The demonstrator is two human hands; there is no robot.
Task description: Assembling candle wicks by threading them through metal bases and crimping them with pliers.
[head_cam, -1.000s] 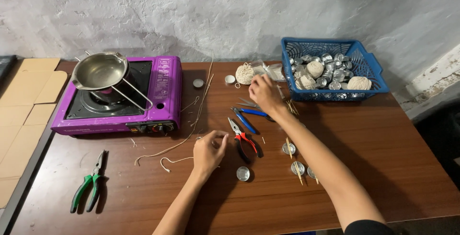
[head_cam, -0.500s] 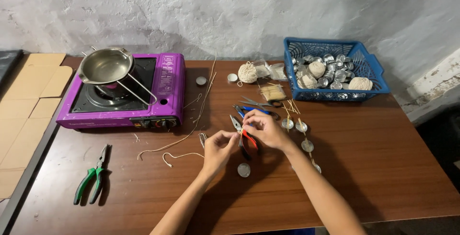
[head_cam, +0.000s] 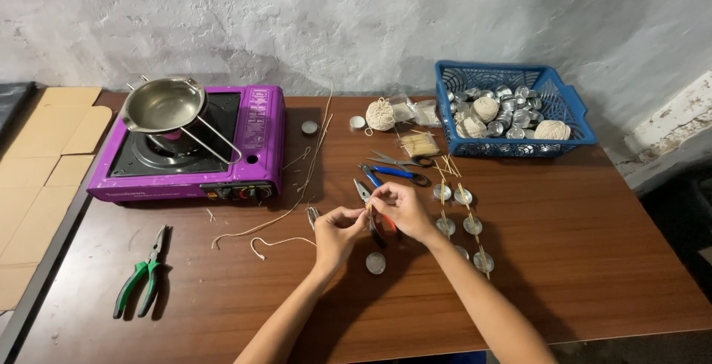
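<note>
**Two hands meet over a thin wooden stick at the middle of the counter**

Where the two hands come together, just in front of the person, the left hand [head_cam: 337, 232] and the right hand [head_cam: 398, 210] both pinch something small between fingertips: a thin pale stick [head_cam: 369, 205] shows between them, though what else they hold there is too small to make out. Both hands are closed in a fine pinch, fingers curled.

Just under the hands lies a pair of red-handled pliers [head_cam: 374, 224], partly covered by the right hand. A small round metal cup [head_cam: 375, 263] sits on the counter [head_cam: 578, 260] just below the hands. To the right, several more metal cups [head_cam: 463, 215] lie in rows with sticks laid across them. Beyond the hands lie blue-handled scissors [head_cam: 397, 172], a small bundle of sticks [head_cam: 417, 143] and a ball of pale twine [head_cam: 381, 115]. A length of loose twine [head_cam: 276, 224] curls off to the left of the left hand.

Farther out, a blue plastic basket [head_cam: 571, 115] at the back right holds many metal cups and more twine balls. At the back left stands a purple portable gas stove [head_cam: 256, 141] with a small steel pan [head_cam: 163, 104] on its burner. Green-handled pliers [head_cam: 141, 279] lie near the left edge, well apart from the hands. Flat cardboard [head_cam: 44, 156] lies beside the counter, cut off by the frame.
</note>
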